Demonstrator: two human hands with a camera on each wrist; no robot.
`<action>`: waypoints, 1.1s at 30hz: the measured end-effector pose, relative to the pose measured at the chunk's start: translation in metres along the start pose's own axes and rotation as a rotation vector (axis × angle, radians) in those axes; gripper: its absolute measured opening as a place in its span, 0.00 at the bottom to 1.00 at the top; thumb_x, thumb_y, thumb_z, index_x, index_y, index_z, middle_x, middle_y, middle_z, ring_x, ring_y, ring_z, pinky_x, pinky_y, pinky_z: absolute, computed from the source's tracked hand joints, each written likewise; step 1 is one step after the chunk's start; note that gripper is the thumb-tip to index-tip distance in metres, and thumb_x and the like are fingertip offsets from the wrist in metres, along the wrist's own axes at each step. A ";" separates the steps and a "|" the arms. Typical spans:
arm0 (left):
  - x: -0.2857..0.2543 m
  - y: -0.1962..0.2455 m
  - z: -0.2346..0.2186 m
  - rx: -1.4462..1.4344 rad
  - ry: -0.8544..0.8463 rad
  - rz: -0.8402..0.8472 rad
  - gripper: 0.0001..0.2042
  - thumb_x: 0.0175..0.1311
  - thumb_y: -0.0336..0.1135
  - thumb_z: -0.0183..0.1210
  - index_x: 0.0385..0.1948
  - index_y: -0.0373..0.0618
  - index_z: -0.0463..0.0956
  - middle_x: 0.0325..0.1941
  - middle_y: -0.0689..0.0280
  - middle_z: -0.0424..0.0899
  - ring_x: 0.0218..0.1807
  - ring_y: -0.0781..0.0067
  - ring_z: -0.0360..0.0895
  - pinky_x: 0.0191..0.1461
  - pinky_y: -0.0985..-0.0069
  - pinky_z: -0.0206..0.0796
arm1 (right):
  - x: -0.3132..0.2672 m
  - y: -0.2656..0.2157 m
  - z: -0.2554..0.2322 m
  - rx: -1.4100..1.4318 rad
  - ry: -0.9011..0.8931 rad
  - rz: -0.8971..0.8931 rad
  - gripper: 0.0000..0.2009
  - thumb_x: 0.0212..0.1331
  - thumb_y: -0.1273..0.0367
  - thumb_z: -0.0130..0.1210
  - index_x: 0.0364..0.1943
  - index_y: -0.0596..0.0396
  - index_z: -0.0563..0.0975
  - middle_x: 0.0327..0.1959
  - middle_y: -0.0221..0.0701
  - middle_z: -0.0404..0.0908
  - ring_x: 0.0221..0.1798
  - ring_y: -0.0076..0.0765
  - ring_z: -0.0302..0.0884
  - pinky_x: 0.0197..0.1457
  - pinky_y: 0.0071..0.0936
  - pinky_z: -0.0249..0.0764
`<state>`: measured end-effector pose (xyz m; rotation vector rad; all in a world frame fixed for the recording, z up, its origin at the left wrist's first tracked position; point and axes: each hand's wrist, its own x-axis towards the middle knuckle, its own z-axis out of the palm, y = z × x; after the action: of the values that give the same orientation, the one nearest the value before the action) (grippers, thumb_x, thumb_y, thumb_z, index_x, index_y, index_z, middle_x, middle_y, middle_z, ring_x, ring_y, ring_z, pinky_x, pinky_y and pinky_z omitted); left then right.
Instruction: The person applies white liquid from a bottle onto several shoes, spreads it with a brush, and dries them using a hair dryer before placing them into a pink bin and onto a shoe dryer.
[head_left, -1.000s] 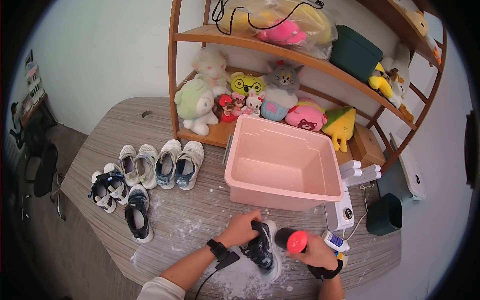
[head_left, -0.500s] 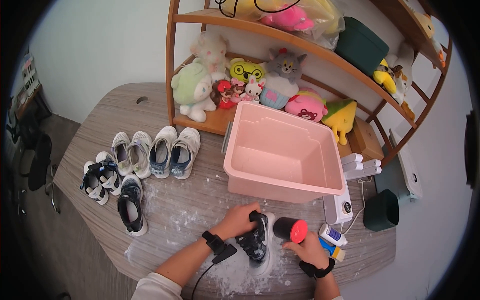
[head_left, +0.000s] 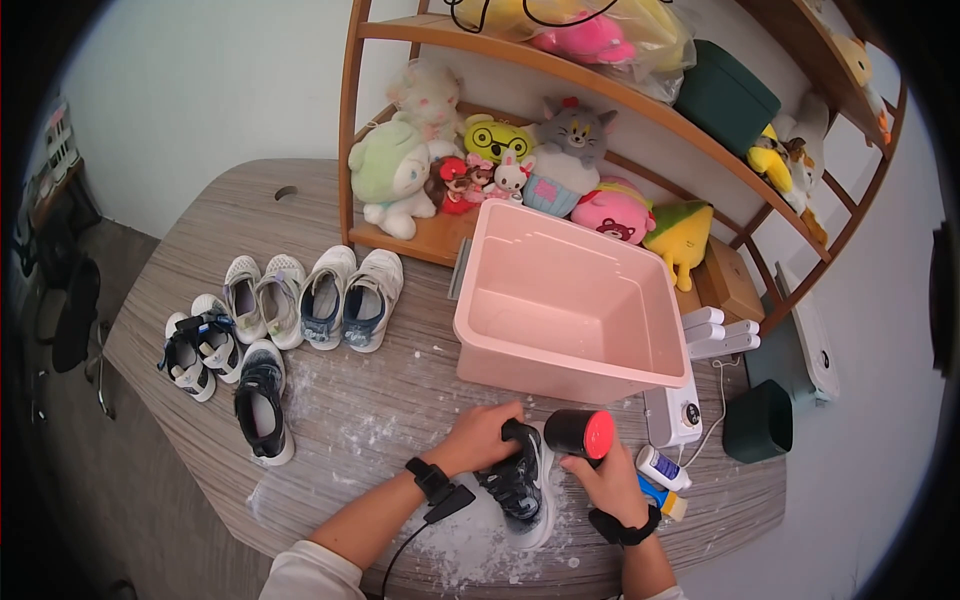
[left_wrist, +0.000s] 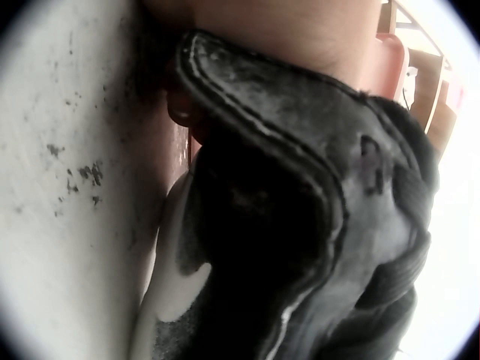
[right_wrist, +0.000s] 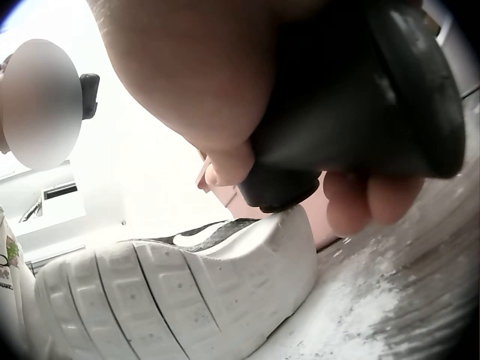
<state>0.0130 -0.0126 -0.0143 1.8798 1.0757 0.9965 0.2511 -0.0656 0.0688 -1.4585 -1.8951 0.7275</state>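
Observation:
A black sneaker (head_left: pixel 522 482) with a white sole is tilted on its side on the table, sole towards the right. My left hand (head_left: pixel 482 438) grips it by the heel collar; the left wrist view shows the dark shoe opening (left_wrist: pixel 247 202) close up. In my right hand (head_left: pixel 614 486) is a black cylinder (head_left: pixel 570 432) with a red end, its kind unclear. The right wrist view shows its narrower black end (right_wrist: pixel 281 189) right at the edge of the white sole (right_wrist: pixel 180 292), fingers wrapped around the body. White residue (head_left: pixel 465 545) lies under the shoe.
A pink bin (head_left: pixel 575 375) stands behind my hands. The matching black sneaker (head_left: pixel 265 410) and several other shoes (head_left: pixel 320 300) sit to the left. At right are a white bottle (head_left: pixel 662 468), a brush (head_left: pixel 668 500), a white appliance (head_left: pixel 675 415) and a green bin (head_left: pixel 758 430). Plush toys fill the shelf (head_left: pixel 450 40).
My right hand has moved the black cylinder along the sole, away from me towards the heel. My left hand keeps its grip on the sneaker. The head view has shifted slightly.

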 end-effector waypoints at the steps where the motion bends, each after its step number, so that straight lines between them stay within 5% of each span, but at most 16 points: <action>1: 0.000 0.001 -0.001 -0.002 -0.010 -0.016 0.12 0.57 0.38 0.66 0.39 0.48 0.75 0.31 0.54 0.85 0.38 0.42 0.83 0.42 0.51 0.72 | -0.002 0.002 -0.001 -0.004 -0.016 -0.045 0.28 0.58 0.61 0.72 0.57 0.63 0.74 0.38 0.47 0.86 0.37 0.50 0.86 0.43 0.38 0.79; 5: 0.000 0.003 -0.002 -0.012 -0.011 -0.059 0.14 0.52 0.35 0.68 0.39 0.47 0.76 0.29 0.54 0.83 0.35 0.44 0.83 0.38 0.56 0.72 | -0.010 0.001 -0.003 0.066 0.003 -0.042 0.27 0.60 0.63 0.71 0.59 0.63 0.74 0.42 0.43 0.87 0.42 0.42 0.86 0.48 0.35 0.79; 8: 0.000 0.001 0.001 0.006 -0.002 -0.042 0.13 0.55 0.38 0.68 0.39 0.48 0.77 0.32 0.55 0.86 0.38 0.44 0.84 0.41 0.54 0.73 | -0.016 -0.002 -0.013 0.217 -0.054 0.164 0.26 0.62 0.64 0.69 0.60 0.62 0.75 0.42 0.36 0.87 0.45 0.35 0.85 0.50 0.31 0.78; 17: 0.000 0.012 -0.011 -0.197 -0.217 0.005 0.10 0.48 0.34 0.68 0.33 0.47 0.81 0.29 0.59 0.86 0.34 0.51 0.84 0.39 0.61 0.73 | -0.015 -0.009 -0.021 0.163 -0.097 0.247 0.18 0.73 0.61 0.58 0.53 0.65 0.79 0.22 0.28 0.78 0.20 0.23 0.78 0.25 0.25 0.74; 21: 0.001 0.008 -0.007 -0.214 -0.246 0.024 0.11 0.48 0.34 0.68 0.34 0.47 0.82 0.30 0.59 0.86 0.34 0.52 0.84 0.39 0.62 0.74 | -0.014 -0.005 -0.019 0.148 -0.080 0.333 0.19 0.73 0.60 0.57 0.51 0.65 0.80 0.20 0.30 0.78 0.20 0.25 0.79 0.25 0.26 0.73; 23: 0.000 0.007 -0.005 -0.176 -0.204 0.060 0.11 0.47 0.29 0.68 0.34 0.44 0.83 0.29 0.61 0.86 0.31 0.63 0.83 0.38 0.69 0.73 | -0.014 -0.006 -0.020 0.159 -0.070 0.337 0.19 0.73 0.59 0.58 0.51 0.65 0.80 0.20 0.31 0.78 0.19 0.26 0.79 0.25 0.26 0.73; 26: 0.001 0.005 -0.004 -0.142 -0.204 0.012 0.11 0.47 0.30 0.68 0.35 0.44 0.83 0.31 0.61 0.86 0.33 0.60 0.83 0.39 0.67 0.73 | -0.017 -0.016 -0.031 0.058 -0.142 0.311 0.19 0.72 0.59 0.59 0.51 0.64 0.80 0.20 0.33 0.80 0.19 0.26 0.79 0.26 0.27 0.73; 29: 0.002 0.003 -0.003 -0.131 -0.205 0.054 0.11 0.47 0.30 0.68 0.35 0.45 0.83 0.31 0.60 0.85 0.34 0.57 0.83 0.40 0.66 0.73 | -0.019 -0.022 -0.031 0.038 -0.151 0.302 0.19 0.70 0.59 0.61 0.51 0.64 0.80 0.22 0.40 0.82 0.21 0.33 0.80 0.29 0.31 0.75; 33: 0.003 0.002 -0.002 -0.096 -0.214 0.111 0.11 0.47 0.30 0.68 0.35 0.45 0.82 0.31 0.60 0.84 0.35 0.55 0.83 0.41 0.65 0.73 | -0.014 -0.009 -0.012 -0.050 -0.020 0.200 0.19 0.69 0.60 0.62 0.50 0.65 0.80 0.27 0.51 0.83 0.29 0.57 0.83 0.35 0.41 0.77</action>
<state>0.0129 -0.0102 -0.0108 1.9334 0.7935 0.8693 0.2572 -0.0803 0.0809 -1.6954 -1.8109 0.7928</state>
